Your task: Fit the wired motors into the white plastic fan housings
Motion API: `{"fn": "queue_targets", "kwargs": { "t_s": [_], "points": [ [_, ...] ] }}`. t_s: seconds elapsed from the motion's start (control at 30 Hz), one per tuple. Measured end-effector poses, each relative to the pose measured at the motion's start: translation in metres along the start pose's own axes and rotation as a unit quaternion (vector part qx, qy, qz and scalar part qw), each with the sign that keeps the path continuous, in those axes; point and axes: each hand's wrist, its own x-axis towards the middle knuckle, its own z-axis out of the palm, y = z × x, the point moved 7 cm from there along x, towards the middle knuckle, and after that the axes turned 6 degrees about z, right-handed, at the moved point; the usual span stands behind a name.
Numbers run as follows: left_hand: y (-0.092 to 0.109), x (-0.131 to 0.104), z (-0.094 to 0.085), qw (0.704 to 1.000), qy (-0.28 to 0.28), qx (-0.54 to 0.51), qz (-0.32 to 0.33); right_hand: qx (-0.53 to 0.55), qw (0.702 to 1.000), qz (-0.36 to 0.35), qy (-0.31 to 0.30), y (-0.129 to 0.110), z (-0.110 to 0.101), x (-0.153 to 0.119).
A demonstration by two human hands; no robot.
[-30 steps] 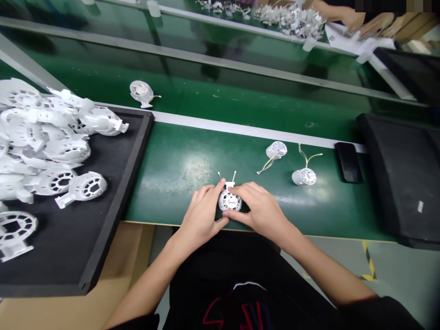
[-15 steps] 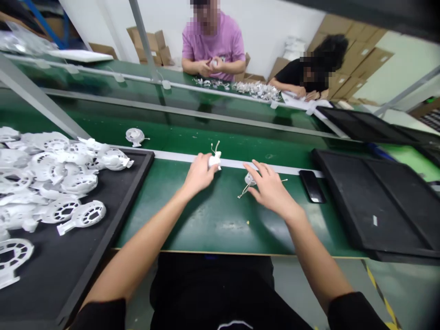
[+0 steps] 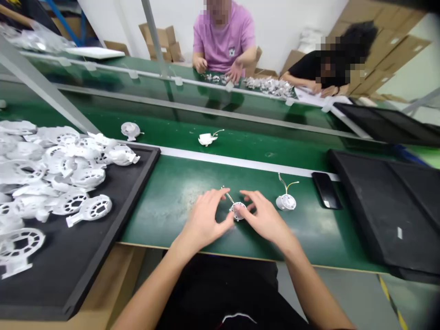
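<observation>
- Working at the green tabletop point(image 3: 172, 183), the person bends both bare hands around one small white round motor-like part with thin pale wires point(image 3: 239, 211), near the table's front edge.
- Right hand point(image 3: 264, 218): its thumb lies over the part's round face, fingers curled on the far side; from where I stand I can't tell how firmly it is gripped.
- Left hand point(image 3: 205, 221): thumb and forefinger stand wide apart, the thumb by the part's left edge, the forefinger close to the wires. I can't make out whether it touches.
- Handling and orienting this part seems to be the step in hand. To my eye, the next move calls for a steady hold on its body, wires kept clear of the fingertips.
- Just beyond, to the right, a second white cylinder with upright wires point(image 3: 286, 202) sits beside a black smartphone point(image 3: 326, 191).
- Off to the left, a black tray point(image 3: 79, 270) bears a heap of white slotted plastic housings point(image 3: 51, 189).
- Past the white strip point(image 3: 213, 158), two white pieces with short wires point(image 3: 206, 139) lie well apart.
- Farthest off, a co-worker in a pink-purple shirt point(image 3: 225, 39) works by shiny small parts point(image 3: 271, 87).
</observation>
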Motion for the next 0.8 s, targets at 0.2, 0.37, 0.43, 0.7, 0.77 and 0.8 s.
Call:
{"fn": "queue_targets", "kwargs": {
  "t_s": [0.2, 0.37, 0.43, 0.7, 0.77, 0.8],
  "points": [
    [-0.011, -0.043, 0.036, 0.996, -0.048, -0.03, -0.063, 0.107, 0.992, -0.065, -0.015, -0.004, 0.015, -0.007],
    [-0.008, -0.044, 0.038, 0.997, -0.055, -0.018, -0.047, 0.132, 0.988, -0.029, 0.069, 0.009, 0.029, -0.018],
    [-0.006, -0.044, 0.038, 0.997, -0.061, -0.01, -0.041, 0.133, 0.989, -0.018, 0.067, 0.011, 0.033, -0.022],
    [-0.008, -0.042, 0.039, 0.996, -0.072, -0.02, -0.049, -0.055, 0.973, -0.217, -0.054, -0.024, 0.017, -0.013],
    [-0.009, -0.042, 0.039, 0.996, -0.077, -0.021, -0.051, -0.094, 0.961, -0.251, -0.074, -0.029, 0.014, -0.01],
    [-0.008, -0.042, 0.039, 0.995, -0.081, -0.021, -0.049, -0.107, 0.957, -0.26, -0.074, -0.03, 0.012, -0.009]
  ]
}}
